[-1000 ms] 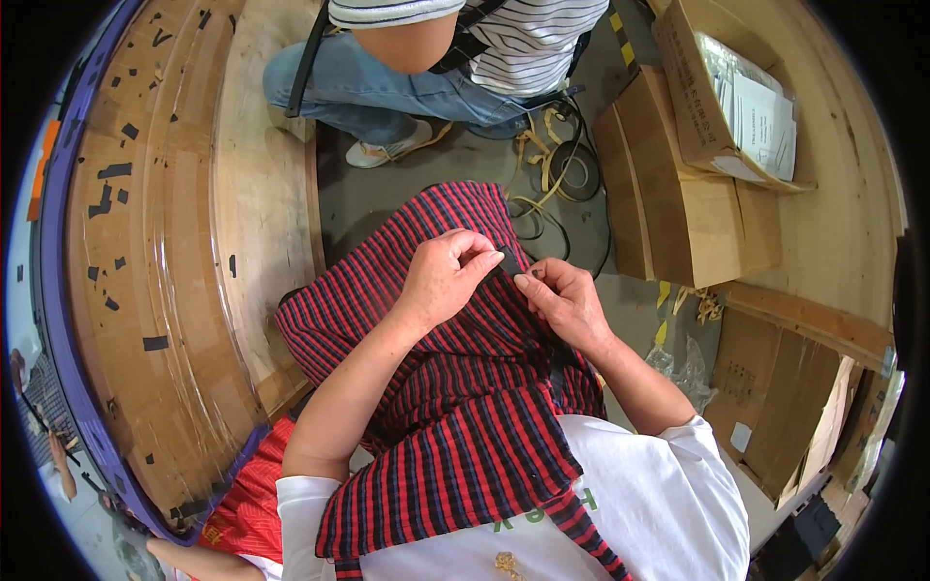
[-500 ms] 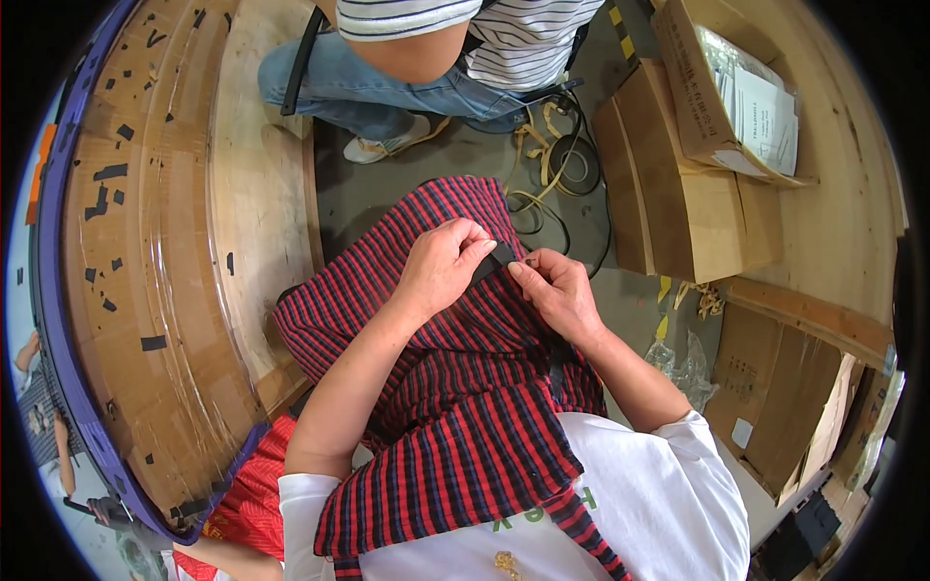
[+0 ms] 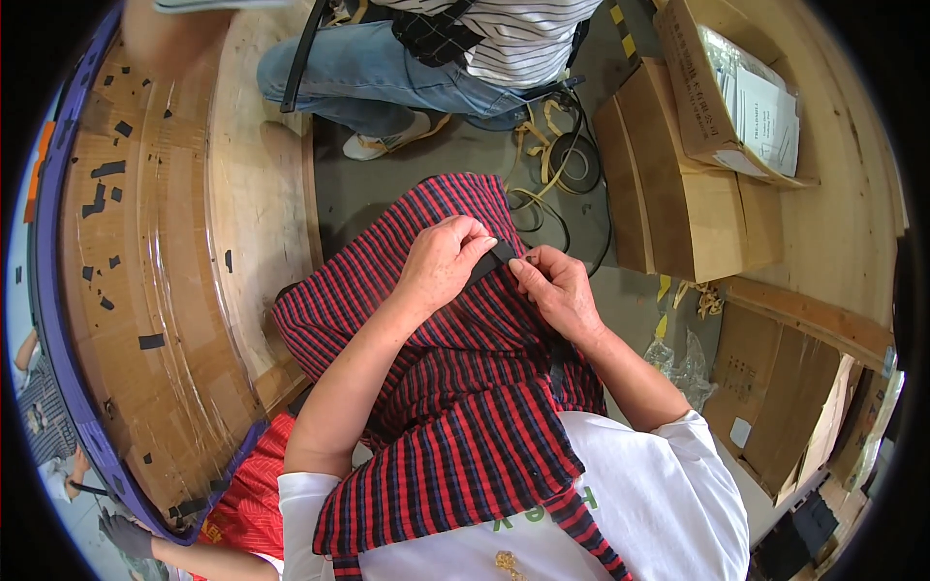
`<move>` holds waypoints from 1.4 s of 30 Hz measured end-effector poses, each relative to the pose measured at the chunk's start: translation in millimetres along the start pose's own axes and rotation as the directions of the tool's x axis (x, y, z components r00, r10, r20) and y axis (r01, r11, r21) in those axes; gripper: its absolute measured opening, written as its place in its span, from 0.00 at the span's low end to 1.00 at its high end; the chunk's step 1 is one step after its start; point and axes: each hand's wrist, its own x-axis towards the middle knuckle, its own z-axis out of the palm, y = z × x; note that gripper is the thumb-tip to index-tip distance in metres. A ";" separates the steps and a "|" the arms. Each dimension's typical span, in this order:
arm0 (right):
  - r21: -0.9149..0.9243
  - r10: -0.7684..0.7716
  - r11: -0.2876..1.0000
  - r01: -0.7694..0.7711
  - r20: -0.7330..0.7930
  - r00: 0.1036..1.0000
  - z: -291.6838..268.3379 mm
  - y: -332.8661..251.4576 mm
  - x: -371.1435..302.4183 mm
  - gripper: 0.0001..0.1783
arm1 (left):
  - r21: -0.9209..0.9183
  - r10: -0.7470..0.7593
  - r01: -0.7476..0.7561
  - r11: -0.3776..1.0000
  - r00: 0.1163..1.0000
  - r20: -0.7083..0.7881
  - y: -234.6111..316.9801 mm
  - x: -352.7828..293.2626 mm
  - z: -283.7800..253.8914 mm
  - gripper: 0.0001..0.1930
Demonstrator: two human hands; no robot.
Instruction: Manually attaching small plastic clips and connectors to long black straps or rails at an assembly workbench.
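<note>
Over my lap, both hands meet at a small flat black piece [image 3: 498,258], perhaps a strip of tape or foam; I cannot tell which. My left hand [image 3: 438,269] pinches its upper left edge between thumb and fingertips. The thumb and bent fingers of my right hand [image 3: 559,293] pinch it from the right. Its lower part lies close above the red and black striped apron [image 3: 387,286] covering my knees, and the fingers hide some of its edges.
At left stands a cardboard-covered worktop [image 3: 145,281] dotted with black scraps. A person in jeans [image 3: 378,77] sits ahead. An open carton [image 3: 702,92] holding papers and cardboard boxes [image 3: 678,203] stand at right. Yellow strapping and a black roll [image 3: 574,163] lie on the floor.
My hands and the black piece stay nearly still. Ahead, the seated person's arm has swung to the upper left, blurred, with something pale. A dark-gloved hand now shows more plainly at lower left.
</note>
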 end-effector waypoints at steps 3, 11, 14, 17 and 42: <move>-0.002 0.006 1.000 -0.006 -0.005 1.000 0.4 1.3 0.6 0.12 | 0.020 0.017 -0.017 1.000 1.000 -0.008 -0.3 0.5 0.9 0.09; -0.004 0.017 1.000 -0.017 -0.015 1.000 0.4 3.4 2.7 0.12 | 0.086 0.062 -0.060 0.995 0.998 -0.031 -0.6 2.4 3.8 0.08; -0.004 0.030 1.000 -0.030 -0.020 0.999 0.9 2.4 3.5 0.11 | 0.123 0.048 -0.042 0.992 0.998 -0.043 0.4 2.2 5.3 0.08; 0.002 0.023 1.000 -0.023 -0.019 1.000 2.3 7.3 4.8 0.11 | 0.189 0.075 -0.066 0.980 0.996 -0.041 -1.6 0.9 7.2 0.08; -0.098 -0.020 0.995 0.014 -0.058 0.998 10.8 27.9 8.9 0.11 | 0.512 0.184 -0.164 0.843 0.983 0.012 6.9 -27.1 22.0 0.18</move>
